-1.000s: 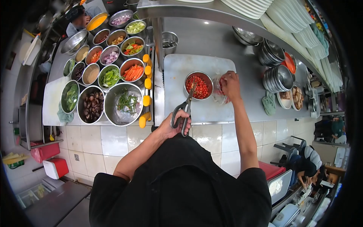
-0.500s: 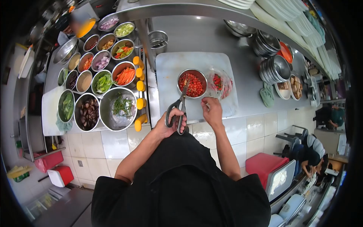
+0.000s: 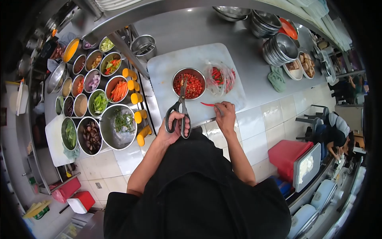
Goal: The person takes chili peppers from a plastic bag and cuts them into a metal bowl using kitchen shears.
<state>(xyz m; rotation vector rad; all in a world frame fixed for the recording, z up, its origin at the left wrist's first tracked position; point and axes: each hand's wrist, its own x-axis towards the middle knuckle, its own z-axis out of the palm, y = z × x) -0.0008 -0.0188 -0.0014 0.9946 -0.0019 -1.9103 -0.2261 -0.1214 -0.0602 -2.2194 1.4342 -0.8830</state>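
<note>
My left hand (image 3: 174, 126) grips a pair of dark-handled scissors (image 3: 182, 101), fingers through the loops, blades pointing into a metal bowl of cut red chilies (image 3: 193, 86). A whole red chili (image 3: 207, 104) is pinched in my right hand (image 3: 226, 114), its tip pointing left, just below the bowl. Behind that hand lies a clear plastic bag (image 3: 220, 79) with more whole red chilies inside. Bowl and bag both rest on a white cutting board (image 3: 163, 65).
Left of the board, metal containers hold carrot strips (image 3: 118, 91), sliced greens (image 3: 99, 102) and mushrooms (image 3: 91, 137). Yellow-capped bottles (image 3: 138, 116) line that side. Stacked metal bowls (image 3: 280, 49) and a green cloth (image 3: 276, 78) are on the right. A shelf edge (image 3: 159, 8) runs overhead.
My right hand has moved away from the bag's lower edge, and a chili now shows in its fingers. The scissors stay in my left hand over the bowl. The whole view has shifted and turned slightly.
</note>
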